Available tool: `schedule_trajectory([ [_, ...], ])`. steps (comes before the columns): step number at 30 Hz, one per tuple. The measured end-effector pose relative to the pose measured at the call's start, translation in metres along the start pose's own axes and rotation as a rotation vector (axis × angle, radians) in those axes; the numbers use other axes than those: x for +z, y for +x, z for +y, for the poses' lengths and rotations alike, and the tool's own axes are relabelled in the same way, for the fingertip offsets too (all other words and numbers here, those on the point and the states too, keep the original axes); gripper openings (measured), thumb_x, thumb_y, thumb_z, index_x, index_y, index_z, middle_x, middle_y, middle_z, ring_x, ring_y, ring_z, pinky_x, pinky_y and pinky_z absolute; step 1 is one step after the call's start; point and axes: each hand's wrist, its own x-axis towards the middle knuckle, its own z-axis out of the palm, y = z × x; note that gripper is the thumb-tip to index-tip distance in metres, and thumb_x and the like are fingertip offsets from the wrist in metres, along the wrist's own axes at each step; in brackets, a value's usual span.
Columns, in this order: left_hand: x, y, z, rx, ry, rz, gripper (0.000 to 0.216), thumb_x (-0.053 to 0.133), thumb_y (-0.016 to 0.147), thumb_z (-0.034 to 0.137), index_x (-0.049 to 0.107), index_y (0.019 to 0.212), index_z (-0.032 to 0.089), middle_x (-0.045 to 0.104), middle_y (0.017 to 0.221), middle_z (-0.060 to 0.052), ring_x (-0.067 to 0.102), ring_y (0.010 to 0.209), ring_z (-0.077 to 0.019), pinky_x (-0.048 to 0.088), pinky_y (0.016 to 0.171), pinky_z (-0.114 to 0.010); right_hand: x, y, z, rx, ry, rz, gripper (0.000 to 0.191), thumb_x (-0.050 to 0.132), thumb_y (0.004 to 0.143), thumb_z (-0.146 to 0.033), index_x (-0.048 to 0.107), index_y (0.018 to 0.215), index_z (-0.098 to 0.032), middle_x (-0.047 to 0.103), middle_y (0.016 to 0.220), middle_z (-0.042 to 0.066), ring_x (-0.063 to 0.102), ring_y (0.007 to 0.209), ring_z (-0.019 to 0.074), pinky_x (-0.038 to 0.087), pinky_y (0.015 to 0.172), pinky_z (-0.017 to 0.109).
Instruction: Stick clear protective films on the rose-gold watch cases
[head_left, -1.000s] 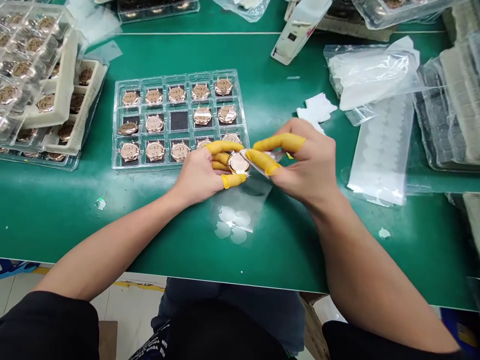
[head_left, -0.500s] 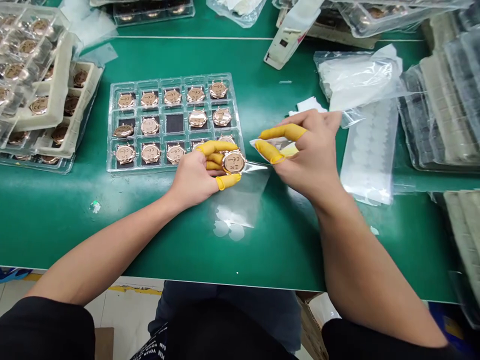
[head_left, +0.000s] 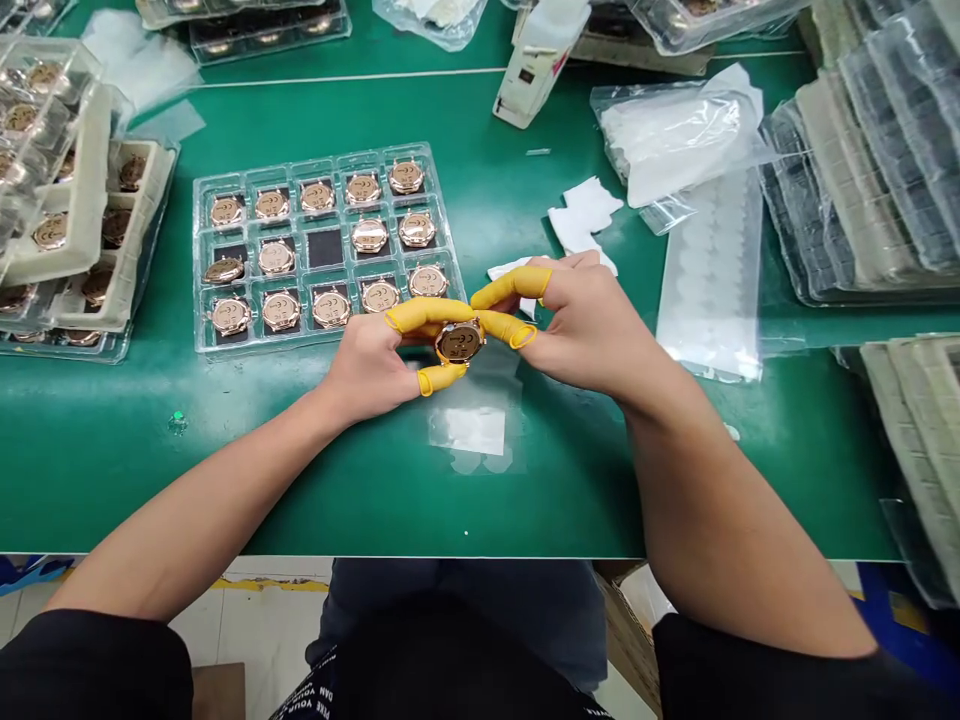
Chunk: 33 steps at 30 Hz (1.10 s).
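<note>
Head cam, only view there is: the left hand (head_left: 371,365) has a rose-gold watch case (head_left: 460,344) pinched between a bent index finger and the thumb, both in yellow finger cots, with the marked back facing up (I can make out a CE mark). The watch is over the green table (head_left: 555,500), just off the near right corner of a clear tray (head_left: 247,348) of similar cases. The right hand (head_left: 581,320) comes in from the other side, index and thumb nearly together at the watch's upper right edge; can't tell if they're actually gripping it. A white scrap (head_left: 504,270) shows just behind those fingers, and a plastic bag (head_left: 667,135) sits farther back.
</note>
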Motion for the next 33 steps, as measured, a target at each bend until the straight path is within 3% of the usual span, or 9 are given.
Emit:
schedule_trajectory([
  [6, -0.001, 0.000, 0.000, -0.020, 0.017, -0.021, 0.052, 0.086, 0.076, 0.026, 0.077, 0.127, 0.022, 0.084, 0.107, -0.003, 0.081, 0.091, -0.0173, 0.069, 0.092, -0.030, -0.002, 0.002, 0.000, -0.016, 0.040, -0.116, 0.008, 0.069, 0.090, -0.032, 0.074, 0.089, -0.025, 0.077, 0.079, 0.002, 0.066, 0.072, 0.0216, 0.044, 0.090, 0.046],
  [10, -0.002, 0.000, 0.001, 0.007, 0.025, -0.046, 0.049, 0.088, 0.074, 0.026, 0.079, 0.123, 0.022, 0.084, 0.107, -0.003, 0.081, 0.090, -0.0169, 0.070, 0.091, -0.030, 0.002, 0.001, 0.001, -0.038, -0.012, -0.088, 0.005, 0.065, 0.089, -0.025, 0.067, 0.092, -0.025, 0.076, 0.080, 0.001, 0.065, 0.072, 0.0215, 0.043, 0.095, 0.048],
  [14, -0.003, 0.001, 0.001, 0.018, -0.001, -0.050, 0.051, 0.089, 0.073, 0.026, 0.079, 0.122, 0.022, 0.083, 0.105, -0.003, 0.080, 0.088, -0.0159, 0.070, 0.089, -0.029, 0.007, 0.002, 0.004, -0.042, 0.027, -0.073, 0.006, 0.061, 0.090, -0.021, 0.061, 0.093, -0.025, 0.076, 0.078, 0.000, 0.065, 0.070, 0.0220, 0.044, 0.091, 0.047],
  [18, -0.003, 0.001, -0.001, -0.018, 0.000, -0.010, 0.053, 0.091, 0.072, 0.031, 0.078, 0.122, 0.021, 0.083, 0.107, -0.004, 0.080, 0.090, -0.0170, 0.070, 0.090, -0.030, 0.007, 0.002, 0.005, -0.037, 0.078, -0.104, 0.013, 0.062, 0.092, -0.025, 0.066, 0.105, -0.026, 0.076, 0.079, 0.001, 0.064, 0.071, 0.0217, 0.044, 0.081, 0.041],
  [22, -0.002, 0.000, -0.002, -0.014, 0.035, 0.016, 0.056, 0.091, 0.072, 0.036, 0.077, 0.124, 0.021, 0.082, 0.107, -0.004, 0.080, 0.093, -0.0188, 0.069, 0.091, -0.032, 0.001, 0.002, 0.003, -0.082, 0.030, -0.146, 0.014, 0.065, 0.091, -0.025, 0.072, 0.103, -0.026, 0.075, 0.081, 0.001, 0.065, 0.074, 0.0211, 0.043, 0.089, 0.043],
  [26, -0.002, -0.001, -0.001, 0.016, 0.050, -0.011, 0.054, 0.090, 0.074, 0.036, 0.078, 0.125, 0.023, 0.083, 0.106, -0.004, 0.080, 0.092, -0.0185, 0.070, 0.091, -0.033, -0.002, 0.001, 0.001, -0.071, -0.040, -0.121, 0.008, 0.063, 0.092, -0.025, 0.071, 0.094, -0.025, 0.073, 0.079, 0.001, 0.061, 0.073, 0.0202, 0.041, 0.095, 0.047],
  [29, -0.003, 0.000, 0.002, 0.030, 0.043, -0.032, 0.053, 0.091, 0.072, 0.033, 0.078, 0.122, 0.022, 0.084, 0.104, -0.003, 0.080, 0.087, -0.0171, 0.070, 0.088, -0.032, 0.001, 0.000, 0.000, -0.060, -0.035, -0.115, 0.010, 0.059, 0.095, -0.025, 0.069, 0.097, -0.025, 0.072, 0.078, 0.002, 0.060, 0.075, 0.0218, 0.042, 0.096, 0.050],
  [33, -0.003, 0.000, 0.005, 0.011, -0.006, -0.055, 0.052, 0.093, 0.070, 0.031, 0.080, 0.118, 0.021, 0.083, 0.103, -0.003, 0.079, 0.086, -0.0161, 0.070, 0.085, -0.029, 0.009, 0.001, 0.002, -0.013, -0.052, -0.037, 0.017, 0.055, 0.102, -0.033, 0.070, 0.105, -0.025, 0.072, 0.095, 0.007, 0.062, 0.088, 0.0268, 0.048, 0.094, 0.052],
])
